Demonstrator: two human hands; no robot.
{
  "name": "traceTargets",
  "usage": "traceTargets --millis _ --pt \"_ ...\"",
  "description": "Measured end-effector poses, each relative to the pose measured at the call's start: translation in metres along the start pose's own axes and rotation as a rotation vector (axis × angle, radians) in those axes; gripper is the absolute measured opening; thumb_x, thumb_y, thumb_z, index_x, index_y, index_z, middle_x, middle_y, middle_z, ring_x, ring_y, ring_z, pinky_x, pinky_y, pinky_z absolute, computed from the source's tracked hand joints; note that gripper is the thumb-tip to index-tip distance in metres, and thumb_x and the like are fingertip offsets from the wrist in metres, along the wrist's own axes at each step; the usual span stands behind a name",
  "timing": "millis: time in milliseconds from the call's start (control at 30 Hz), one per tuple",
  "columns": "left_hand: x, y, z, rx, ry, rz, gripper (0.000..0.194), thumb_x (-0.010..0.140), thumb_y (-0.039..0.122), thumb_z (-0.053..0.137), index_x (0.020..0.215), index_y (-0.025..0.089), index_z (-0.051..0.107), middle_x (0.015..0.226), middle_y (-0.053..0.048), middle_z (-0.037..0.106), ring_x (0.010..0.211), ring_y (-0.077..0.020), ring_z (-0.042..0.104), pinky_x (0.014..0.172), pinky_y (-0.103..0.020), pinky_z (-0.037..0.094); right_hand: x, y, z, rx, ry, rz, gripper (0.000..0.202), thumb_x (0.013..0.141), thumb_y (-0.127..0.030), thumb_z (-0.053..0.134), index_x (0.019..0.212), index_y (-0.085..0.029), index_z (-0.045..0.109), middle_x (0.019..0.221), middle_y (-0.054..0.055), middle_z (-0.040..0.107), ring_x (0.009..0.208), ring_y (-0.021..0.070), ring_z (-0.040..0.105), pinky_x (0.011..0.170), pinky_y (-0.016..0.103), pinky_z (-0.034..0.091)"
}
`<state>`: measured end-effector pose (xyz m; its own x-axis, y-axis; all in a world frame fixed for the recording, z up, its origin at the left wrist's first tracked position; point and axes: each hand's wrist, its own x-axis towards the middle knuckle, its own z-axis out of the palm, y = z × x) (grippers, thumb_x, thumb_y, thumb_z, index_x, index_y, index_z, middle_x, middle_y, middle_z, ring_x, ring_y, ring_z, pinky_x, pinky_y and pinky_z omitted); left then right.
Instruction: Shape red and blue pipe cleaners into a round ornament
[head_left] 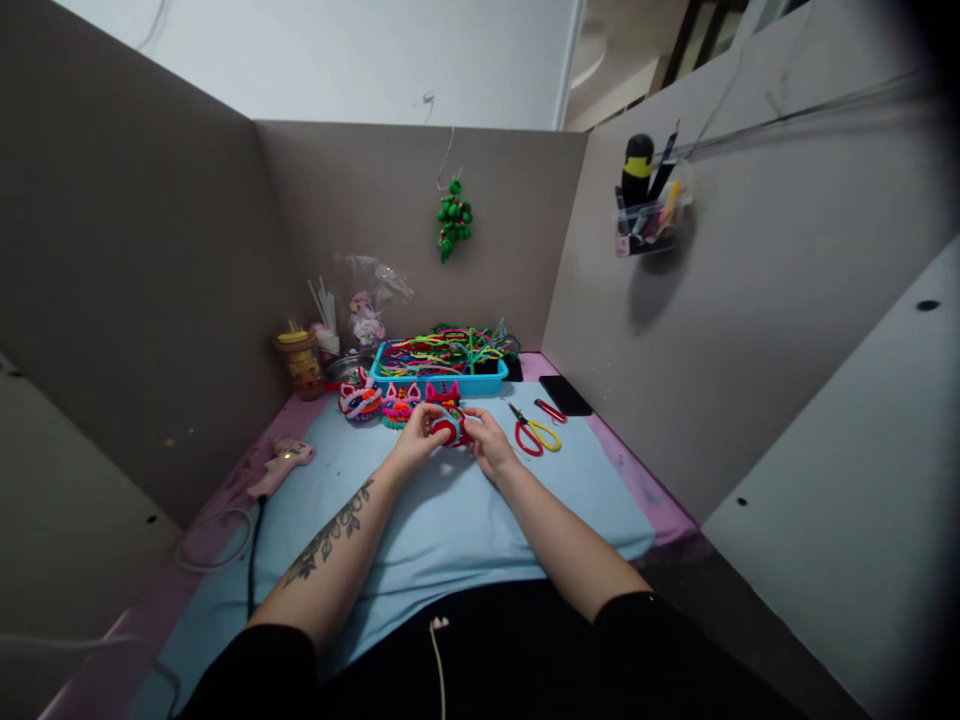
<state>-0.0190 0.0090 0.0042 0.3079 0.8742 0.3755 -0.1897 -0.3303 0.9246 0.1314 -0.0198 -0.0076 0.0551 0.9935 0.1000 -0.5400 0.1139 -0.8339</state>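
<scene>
Between my two hands is a small round craft piece [448,430] in red and light blue, made of fuzzy stems. My left hand [417,436] grips its left side, thumb on the front. On its right edge the fingers of my right hand [487,440] are closed. Parts of the piece are hidden behind my fingers. Just beyond stand three colourful fuzzy figures with pointed ears: a lilac and orange one [360,398], a pink and orange one [401,403] and a red one [442,393]. Scissors [534,432] with red and yellow handles lie right of my right hand.
A blue tray [442,384] full of coloured fuzzy stems stands at the back. A black phone [566,395] and a small red tool [551,411] lie to the right. A pink glue gun [281,467] with a cord rests on the left. Partition walls enclose the table.
</scene>
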Motion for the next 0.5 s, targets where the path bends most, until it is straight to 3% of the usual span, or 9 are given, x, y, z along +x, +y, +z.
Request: traceTargets --millis 133,500 --pt "0.003 -0.005 -0.004 -0.130 0.053 -0.041 0.050 0.058 0.034 0.079 0.093 0.018 0.047 0.092 -0.002 0.054 0.084 -0.0144 0.054 0.074 -0.027 0.044 -0.002 -0.002 0.001 -0.019 -0.042 0.019 0.045 0.054 -0.027 0.079 0.090 -0.021 0.053 0.069 -0.003 0.067 0.061 0.0133 0.062 0.062 0.026 0.047" --pt "0.002 -0.012 -0.002 -0.112 -0.020 -0.087 0.052 0.055 0.038 0.081 0.090 0.018 0.046 0.090 -0.002 0.056 0.080 -0.0147 0.056 0.070 -0.027 0.044 0.000 0.005 -0.002 -0.082 -0.096 -0.049 0.049 0.053 -0.024 0.081 0.090 -0.023 0.049 0.067 -0.005 0.068 0.056 0.0126 0.060 0.060 0.026 0.046"
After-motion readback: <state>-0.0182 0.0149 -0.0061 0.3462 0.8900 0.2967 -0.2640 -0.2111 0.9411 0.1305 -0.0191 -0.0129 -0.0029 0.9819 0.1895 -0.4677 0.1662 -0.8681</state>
